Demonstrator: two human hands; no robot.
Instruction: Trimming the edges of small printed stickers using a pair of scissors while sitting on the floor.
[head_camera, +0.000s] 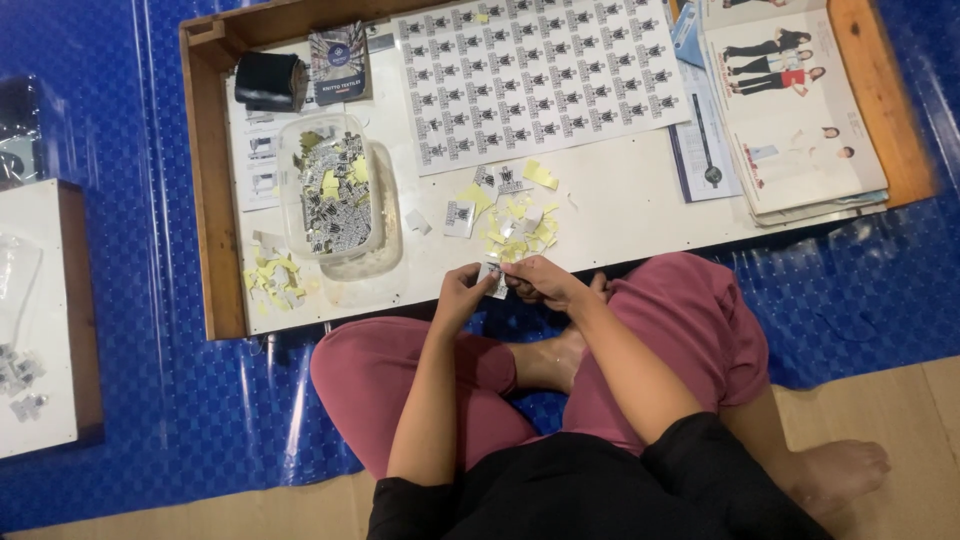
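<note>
Sitting cross-legged on a blue mat (150, 330), a person works at a low wooden-rimmed surface (215, 190) in the centre of the frame. Both hands meet just below its near edge: the left hand (463, 292) and the right hand (540, 281) are closed narrowly, pinching between them a small printed label (491, 277), which sits at the middle of the frame, touching both sets of fingertips. Just above the hands lies a loose scatter of yellow and white paper scraps (515, 222). To the left of centre stands a clear plastic tub (330, 185) heaped with cut labels, with more yellow scraps (272, 275) beside it at the surface's lower-left corner. A large sheet of uncut labels (540, 75) fills the upper middle, and a clothing catalogue (790, 105) lies at upper right.

As a judgement: the label is small and thinly gripped, so a slip of the fingers could tear it or drop it onto the lap or mat; a careless sweep of a forearm could also scatter the loose scraps off the near edge.
</note>
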